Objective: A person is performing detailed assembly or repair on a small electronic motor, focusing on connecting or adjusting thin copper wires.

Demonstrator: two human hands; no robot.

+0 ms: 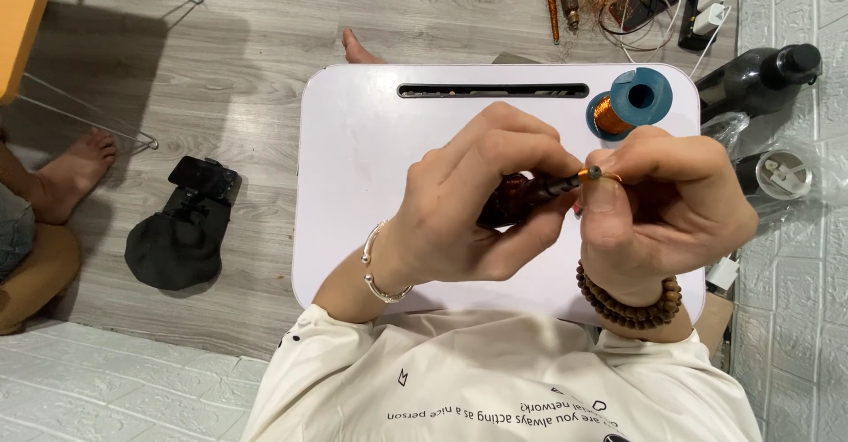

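Grey wood-look flooring (265, 53) runs under a white lap table (353, 186) with a long slot near its far edge. From the head camera, much stays hidden: the left hand (481, 204) wraps a dark reddish tool (512, 199) so only its middle and black tip show, fingers pressed together around it. The right hand (658, 204) pinches a thin copper wire (605, 175) at the tool's tip, above the table's right half; how the wire wraps there is too small to tell. A blue spool of copper wire (632, 102) rests on the table's far right corner. Dark bottles (760, 75) are cut off at the right edge. Another person's bare foot (75, 173) shows on the left, beside a black bag (181, 230)
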